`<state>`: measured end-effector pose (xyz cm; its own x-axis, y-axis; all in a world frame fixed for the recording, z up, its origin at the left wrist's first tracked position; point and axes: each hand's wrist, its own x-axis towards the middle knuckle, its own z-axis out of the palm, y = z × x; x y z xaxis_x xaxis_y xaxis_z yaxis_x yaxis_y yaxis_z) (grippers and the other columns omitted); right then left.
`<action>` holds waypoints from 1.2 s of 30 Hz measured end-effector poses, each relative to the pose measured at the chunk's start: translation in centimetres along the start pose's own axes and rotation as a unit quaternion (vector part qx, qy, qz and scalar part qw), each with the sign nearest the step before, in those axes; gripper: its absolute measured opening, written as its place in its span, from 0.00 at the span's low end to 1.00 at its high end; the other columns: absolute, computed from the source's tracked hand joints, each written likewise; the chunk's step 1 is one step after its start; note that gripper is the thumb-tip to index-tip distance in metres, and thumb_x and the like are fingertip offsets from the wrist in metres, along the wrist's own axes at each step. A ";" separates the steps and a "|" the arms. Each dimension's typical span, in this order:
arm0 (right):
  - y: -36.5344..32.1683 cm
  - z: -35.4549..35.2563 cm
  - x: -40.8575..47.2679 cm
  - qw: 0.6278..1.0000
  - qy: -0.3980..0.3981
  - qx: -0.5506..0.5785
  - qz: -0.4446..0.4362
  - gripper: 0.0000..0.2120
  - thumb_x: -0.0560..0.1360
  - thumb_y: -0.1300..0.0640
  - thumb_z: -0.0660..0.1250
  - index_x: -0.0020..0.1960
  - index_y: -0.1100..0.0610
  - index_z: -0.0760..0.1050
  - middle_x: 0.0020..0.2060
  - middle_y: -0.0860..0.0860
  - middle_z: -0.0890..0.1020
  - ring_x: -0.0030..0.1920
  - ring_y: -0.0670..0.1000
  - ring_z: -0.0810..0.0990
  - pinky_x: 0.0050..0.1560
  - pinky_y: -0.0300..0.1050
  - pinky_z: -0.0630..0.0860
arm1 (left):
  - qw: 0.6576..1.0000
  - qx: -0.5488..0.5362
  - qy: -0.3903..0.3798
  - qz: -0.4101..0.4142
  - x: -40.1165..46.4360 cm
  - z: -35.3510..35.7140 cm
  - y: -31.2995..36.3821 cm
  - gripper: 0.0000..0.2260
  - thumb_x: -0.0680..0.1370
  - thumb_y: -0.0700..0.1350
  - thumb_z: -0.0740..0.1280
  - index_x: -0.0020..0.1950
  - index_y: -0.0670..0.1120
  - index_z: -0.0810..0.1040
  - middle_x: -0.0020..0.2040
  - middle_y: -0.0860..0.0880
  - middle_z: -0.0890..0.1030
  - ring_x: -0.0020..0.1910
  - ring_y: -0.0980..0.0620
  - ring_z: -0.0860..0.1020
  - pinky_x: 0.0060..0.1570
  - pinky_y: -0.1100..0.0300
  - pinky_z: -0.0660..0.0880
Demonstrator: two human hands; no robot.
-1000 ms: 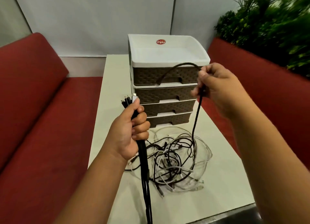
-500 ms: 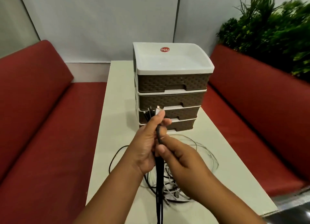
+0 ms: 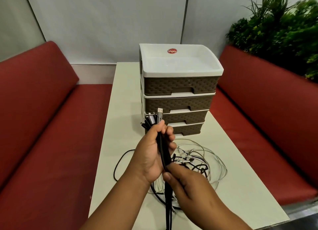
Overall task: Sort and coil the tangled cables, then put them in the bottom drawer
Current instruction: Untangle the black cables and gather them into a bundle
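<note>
My left hand [image 3: 152, 154] grips a bundle of black cables [image 3: 164, 152] upright, and their plug ends [image 3: 153, 118] stick out above my fist. Just below it, my right hand [image 3: 187, 183] pinches the same bundle, whose strands hang down past the table's front edge. A tangle of black and white cables [image 3: 204, 164] lies on the table behind my hands. The drawer unit [image 3: 179, 90] stands beyond it with several brown drawers, all closed. The bottom drawer [image 3: 187, 129] is partly hidden by my left hand.
The narrow white table [image 3: 120, 109] runs between two red benches [image 3: 43, 126]. A green plant [image 3: 278, 30] stands at the back right. One black cable loop [image 3: 118, 164] reaches out to the left of the tangle.
My right hand came down from beside the drawer unit, where it held a cable up, and now pinches the bundle below my left hand. The view has tilted so the drawer unit sits lower in it.
</note>
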<state>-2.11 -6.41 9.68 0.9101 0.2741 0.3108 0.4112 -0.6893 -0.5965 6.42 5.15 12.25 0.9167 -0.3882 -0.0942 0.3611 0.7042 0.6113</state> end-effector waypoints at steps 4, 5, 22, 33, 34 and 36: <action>0.2 0.5 -0.5 0.999 0.011 0.030 0.000 0.13 0.77 0.40 0.51 0.46 0.48 0.65 0.33 0.43 0.71 0.33 0.45 0.69 0.34 0.40 0.65 | 1.000 0.002 -0.028 -0.015 -0.4 0.2 0.3 0.08 0.78 0.49 0.63 0.44 0.46 0.73 0.30 0.53 0.68 0.25 0.58 0.69 0.25 0.66 0.69; 0.3 0.7 -0.6 0.999 0.008 0.033 -0.001 0.12 0.77 0.40 0.51 0.45 0.48 0.64 0.33 0.42 0.70 0.33 0.45 0.68 0.34 0.41 0.65 | 0.999 -0.003 -0.036 -0.020 -0.4 0.3 0.5 0.08 0.79 0.49 0.62 0.46 0.45 0.74 0.28 0.53 0.65 0.22 0.59 0.64 0.22 0.67 0.65; 13.4 -3.1 -1.6 0.976 0.073 -0.182 0.095 0.09 0.76 0.52 0.66 0.45 0.55 0.83 0.39 0.49 0.76 0.42 0.54 0.77 0.44 0.46 0.72 | 0.995 -0.034 -0.084 0.048 0.4 -1.1 7.6 0.12 0.81 0.52 0.55 0.42 0.49 0.71 0.21 0.53 0.62 0.20 0.57 0.53 0.17 0.70 0.54; -0.3 -12.9 7.1 0.975 0.219 0.042 -0.023 0.10 0.74 0.47 0.61 0.47 0.48 0.80 0.33 0.46 0.81 0.35 0.48 0.82 0.41 0.58 0.80 | 0.967 0.252 -0.032 0.017 -0.1 1.7 2.6 0.12 0.71 0.47 0.69 0.51 0.42 0.78 0.25 0.55 0.59 0.21 0.59 0.55 0.20 0.67 0.50; -1.7 -13.0 7.6 0.970 0.232 0.058 -0.048 0.09 0.75 0.50 0.62 0.48 0.49 0.80 0.35 0.47 0.82 0.36 0.47 0.83 0.41 0.57 0.80 | 0.960 0.275 -0.043 0.008 -0.2 2.3 2.0 0.15 0.71 0.47 0.69 0.55 0.41 0.79 0.25 0.54 0.58 0.22 0.58 0.55 0.21 0.66 0.50; -3.4 -12.8 8.4 0.962 0.250 0.074 -0.085 0.08 0.77 0.56 0.62 0.49 0.52 0.80 0.36 0.46 0.82 0.36 0.47 0.83 0.41 0.56 0.81 | 0.949 0.307 -0.066 -0.002 -0.4 3.4 0.9 0.13 0.74 0.47 0.69 0.56 0.43 0.80 0.26 0.54 0.58 0.24 0.56 0.53 0.23 0.64 0.50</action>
<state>3.50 -10.34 23.76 0.7056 -0.0082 0.7086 0.5890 -0.5491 -0.5929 5.84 3.94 15.52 0.8714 -0.4902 -0.0223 0.1591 0.2392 0.9578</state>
